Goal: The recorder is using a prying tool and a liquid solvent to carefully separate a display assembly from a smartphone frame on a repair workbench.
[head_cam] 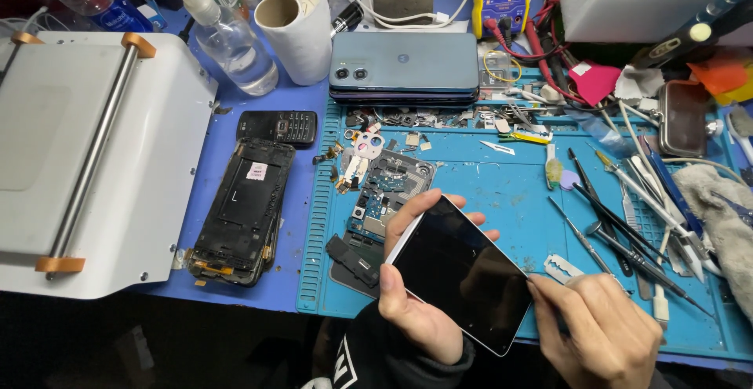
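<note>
Left hand [412, 295] gripping white-edged smartphone [463, 275], fingers wrapping edges | right hand [600, 330] pinching closed, possibly on thin tool, touching phone's right edge | over blue repair mat [518, 193].

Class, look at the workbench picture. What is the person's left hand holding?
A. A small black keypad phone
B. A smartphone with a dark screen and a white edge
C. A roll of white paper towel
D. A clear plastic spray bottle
B: the left hand grips the white-edged smartphone with its dark glass screen over the blue silicone work mat, while the right hand touches its right edge.
</note>
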